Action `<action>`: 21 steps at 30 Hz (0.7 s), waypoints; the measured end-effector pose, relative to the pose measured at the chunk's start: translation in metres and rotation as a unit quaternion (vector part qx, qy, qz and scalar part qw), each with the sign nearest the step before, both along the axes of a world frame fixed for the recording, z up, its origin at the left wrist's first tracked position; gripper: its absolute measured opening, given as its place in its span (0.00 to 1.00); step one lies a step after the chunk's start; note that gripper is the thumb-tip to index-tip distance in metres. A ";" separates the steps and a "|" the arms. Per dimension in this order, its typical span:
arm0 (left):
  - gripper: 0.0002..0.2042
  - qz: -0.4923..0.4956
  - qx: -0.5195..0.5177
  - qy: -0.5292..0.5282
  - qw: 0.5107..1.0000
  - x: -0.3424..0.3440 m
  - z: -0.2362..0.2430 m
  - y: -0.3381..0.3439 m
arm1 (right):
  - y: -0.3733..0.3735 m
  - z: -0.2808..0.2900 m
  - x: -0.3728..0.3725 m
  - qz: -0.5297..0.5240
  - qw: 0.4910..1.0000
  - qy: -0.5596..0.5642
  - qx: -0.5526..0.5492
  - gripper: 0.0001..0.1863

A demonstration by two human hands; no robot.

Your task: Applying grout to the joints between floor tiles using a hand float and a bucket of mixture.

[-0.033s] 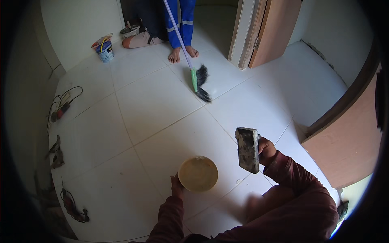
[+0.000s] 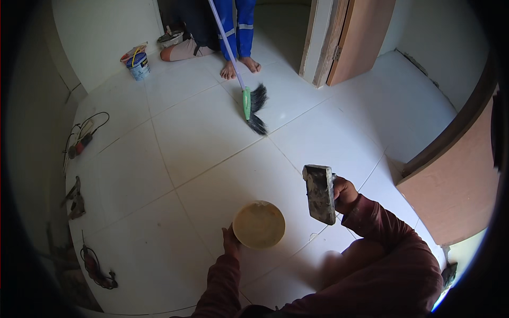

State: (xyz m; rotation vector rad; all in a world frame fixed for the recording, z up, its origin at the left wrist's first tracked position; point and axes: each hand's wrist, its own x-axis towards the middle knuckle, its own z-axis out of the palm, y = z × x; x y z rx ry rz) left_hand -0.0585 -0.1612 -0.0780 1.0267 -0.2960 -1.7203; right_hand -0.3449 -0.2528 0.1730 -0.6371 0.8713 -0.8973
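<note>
My left hand (image 2: pixel 230 242) grips the left side of a round, shallow yellowish bowl (image 2: pixel 259 224). A pale residue coats its inside, and it sits low over the white floor tiles. Off to the right, my right hand (image 2: pixel 345 194) is closed round the handle of a rectangular float (image 2: pixel 319 195). The float is held upright on its narrow end, its dark face smeared with pale material. Its handle is mostly hidden by the plate and my fingers. Bowl and float are apart.
Ahead, a co-worker in blue trousers (image 2: pixel 245 40) stands barefoot by a broom (image 2: pixel 247 103); another person kneels beside them (image 2: pixel 189 52). A blue bucket (image 2: pixel 138 64) stands near the wall. Corded tools (image 2: pixel 79 144) lie along the left. A wooden door (image 2: pixel 360 42) stands right of the doorway.
The broom head has swept slightly to the left. My right hand and the float have shifted a little left and up; the left hand still holds the bowl.
</note>
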 end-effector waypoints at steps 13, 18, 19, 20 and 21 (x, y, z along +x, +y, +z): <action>0.32 0.051 0.052 -0.044 0.996 -0.002 -0.019 0.008 | 0.010 -0.038 0.059 0.161 0.985 -0.060 0.036 0.30; 0.33 0.050 0.002 0.025 0.998 0.001 -0.024 -0.003 | 0.004 -0.041 0.039 0.103 0.992 -0.064 0.031 0.26; 0.33 0.037 -0.006 0.035 0.999 0.004 -0.029 -0.006 | 0.006 -0.045 0.038 0.106 0.992 -0.060 0.031 0.26; 0.34 0.024 -0.012 0.045 0.999 0.006 -0.028 -0.006 | 0.007 -0.046 0.040 0.127 0.990 -0.060 0.031 0.26; 0.34 0.029 -0.012 0.047 0.998 0.005 -0.026 -0.003 | 0.009 -0.047 0.043 0.150 0.986 -0.062 0.031 0.26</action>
